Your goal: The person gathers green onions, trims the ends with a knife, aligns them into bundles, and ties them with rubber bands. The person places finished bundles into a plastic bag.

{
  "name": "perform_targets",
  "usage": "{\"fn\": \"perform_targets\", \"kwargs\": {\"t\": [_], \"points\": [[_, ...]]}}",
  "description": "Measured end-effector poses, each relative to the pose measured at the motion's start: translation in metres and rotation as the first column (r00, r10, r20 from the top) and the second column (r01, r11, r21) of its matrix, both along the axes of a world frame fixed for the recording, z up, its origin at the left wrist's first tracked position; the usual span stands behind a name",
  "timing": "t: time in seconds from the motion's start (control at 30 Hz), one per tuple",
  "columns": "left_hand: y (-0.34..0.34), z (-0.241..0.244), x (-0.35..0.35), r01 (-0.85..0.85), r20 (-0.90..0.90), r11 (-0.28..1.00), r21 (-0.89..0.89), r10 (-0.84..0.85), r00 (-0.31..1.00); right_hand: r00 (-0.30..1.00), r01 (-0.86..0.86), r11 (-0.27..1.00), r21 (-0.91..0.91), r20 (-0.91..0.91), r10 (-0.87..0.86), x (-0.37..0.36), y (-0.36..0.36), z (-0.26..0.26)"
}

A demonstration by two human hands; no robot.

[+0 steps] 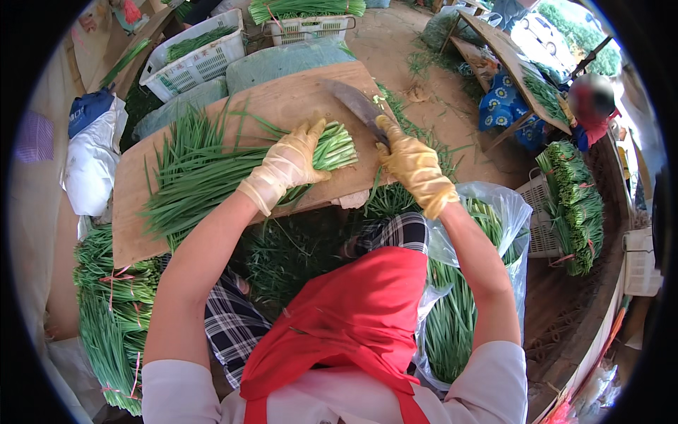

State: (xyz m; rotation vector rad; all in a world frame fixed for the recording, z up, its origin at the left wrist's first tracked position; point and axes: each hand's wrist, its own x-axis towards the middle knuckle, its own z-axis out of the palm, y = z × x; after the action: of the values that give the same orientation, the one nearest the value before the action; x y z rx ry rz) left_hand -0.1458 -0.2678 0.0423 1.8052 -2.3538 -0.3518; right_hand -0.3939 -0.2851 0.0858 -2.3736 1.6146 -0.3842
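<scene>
A wooden board (135,185) lies before me with a bundle of garlic chives (204,183) across it. My left hand (291,156), in a thin yellowish glove, grips that bundle from above, close to its pale stem ends on the right. Long green leaves fan out to the left, some over the board's near edge. In a matching glove, my right hand (416,164) is closed round the handle of a broad-bladed knife (352,103). The blade points to the far left, just beyond the stem ends and apart from them. Small cut bits lie near the board's right edge.
Plastic bags of chives (450,312) stand by my right side, tied bundles (114,312) at my left. White crates (198,55) and wrapped bales (288,58) are beyond the board. At far right, a person (593,114) is beside another table (508,58); stacked bundles (574,206) stand nearer.
</scene>
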Motion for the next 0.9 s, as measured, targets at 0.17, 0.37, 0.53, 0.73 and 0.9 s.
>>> {"fn": "perform_targets", "kwargs": {"t": [0.17,0.37,0.53,0.73,0.9], "points": [[-0.002,0.007,-0.009,-0.035,-0.008,0.999,0.04,0.036,0.999,0.889,0.166,0.952,0.256,0.378,-0.257,-0.021,0.03,-0.003],[0.0,-0.008,-0.005,-0.034,0.113,0.997,-0.064,0.042,0.993,0.829,0.063,0.942,0.329,0.508,-0.233,-0.006,0.096,0.019],[0.002,-0.008,-0.01,-0.025,0.141,0.992,-0.12,0.042,0.989,0.838,0.043,0.912,0.409,0.482,-0.256,-0.005,0.111,0.001],[0.001,0.002,-0.012,-0.041,0.077,0.998,-0.048,0.044,0.996,0.903,0.049,0.971,0.236,0.405,-0.144,0.002,0.118,-0.019],[0.004,0.006,-0.014,-0.027,0.079,0.998,-0.058,0.032,0.996,0.999,-0.001,0.995,-0.099,0.052,0.006,0.006,0.123,-0.013]]}}
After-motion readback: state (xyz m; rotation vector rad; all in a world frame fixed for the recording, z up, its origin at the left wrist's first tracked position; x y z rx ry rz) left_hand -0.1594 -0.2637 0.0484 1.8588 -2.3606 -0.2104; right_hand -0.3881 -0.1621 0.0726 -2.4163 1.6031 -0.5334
